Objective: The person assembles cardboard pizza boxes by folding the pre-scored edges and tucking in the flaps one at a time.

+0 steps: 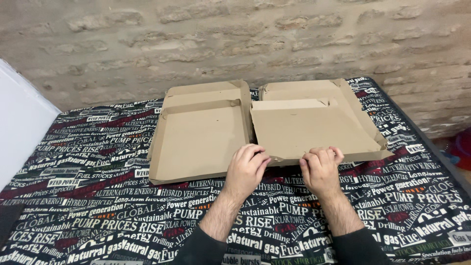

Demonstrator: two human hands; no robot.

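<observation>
Against the far rough brick wall (pixel 235 39), I see a table draped in a black, red and white word-printed cloth (pixel 98 196), with a white panel (pixel 19 118) at far left. Left of centre lies one flat brown cardboard box (pixel 201 132). My left hand (pixel 247 169) and right hand (pixel 321 169), fingers curled, pinch the near edge of the right cardboard box (pixel 314 125).

Bare cloth (pixel 98 196) left; brick wall (pixel 235 44) probably close behind.
</observation>
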